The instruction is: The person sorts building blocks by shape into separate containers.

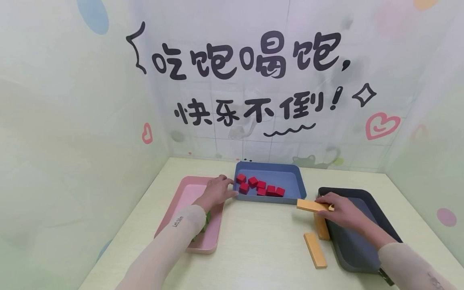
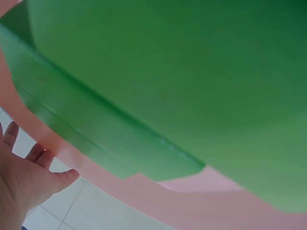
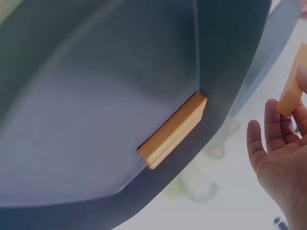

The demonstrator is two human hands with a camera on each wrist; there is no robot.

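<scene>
My right hand [image 1: 342, 209] pinches a yellow-orange rectangular block [image 1: 306, 205] above the left rim of the dark grey tray [image 1: 357, 241]. A similar block [image 3: 172, 132] lies inside that tray, against its wall, in the right wrist view. Two more lie outside it: one block [image 1: 321, 227] close beside the tray's left wall, another block [image 1: 315, 249] on the table. My left hand [image 1: 217, 191] has its fingers apart and holds nothing, with fingertips right at the left end of the blue tray [image 1: 297, 183].
Several red cubes [image 1: 262, 186] sit in the blue tray at the back. At left, the pink tray [image 1: 177, 201] contains green blocks [image 2: 144, 96], mostly hidden in the head view by my left forearm. Printed curtains [image 1: 224, 149] enclose the table's back and sides.
</scene>
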